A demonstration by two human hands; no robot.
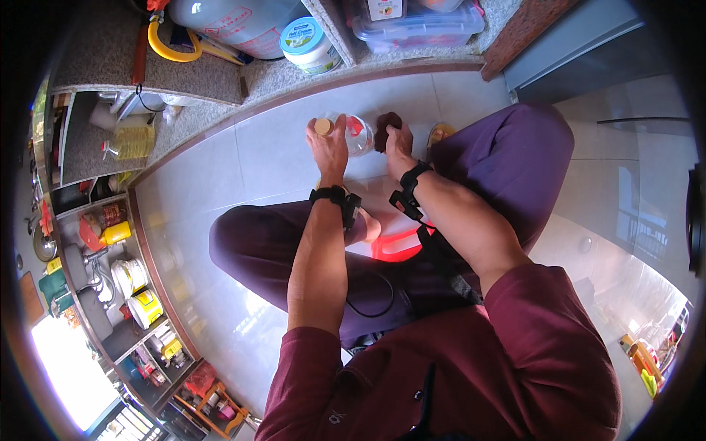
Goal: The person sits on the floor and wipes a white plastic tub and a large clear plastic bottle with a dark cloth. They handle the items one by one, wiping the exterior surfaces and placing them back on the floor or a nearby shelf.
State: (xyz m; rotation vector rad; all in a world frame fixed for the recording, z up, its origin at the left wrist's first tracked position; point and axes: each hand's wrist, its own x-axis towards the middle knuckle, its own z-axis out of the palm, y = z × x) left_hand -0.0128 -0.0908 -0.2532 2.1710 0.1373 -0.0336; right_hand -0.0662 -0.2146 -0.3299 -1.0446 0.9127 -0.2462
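Observation:
My left hand [330,149] grips a clear bottle [361,136] close to its tan cap [324,127]. The bottle slants, its capped end to the left and its body, with a red marking, towards the right. A dark brown cloth [387,128] is bunched in my right hand [401,144], just beside the bottle's body. Whether the cloth touches the bottle, I cannot tell. Both hands are between my knees, over the pale tiled floor [281,143].
Ahead stands an open stone-clad cabinet [209,82] holding a grey gas cylinder [242,25], a white tub with blue lid [310,45] and a clear plastic box [419,27]. A jug of yellow oil [132,142] is at left. Beneath me shows a red stool [394,251].

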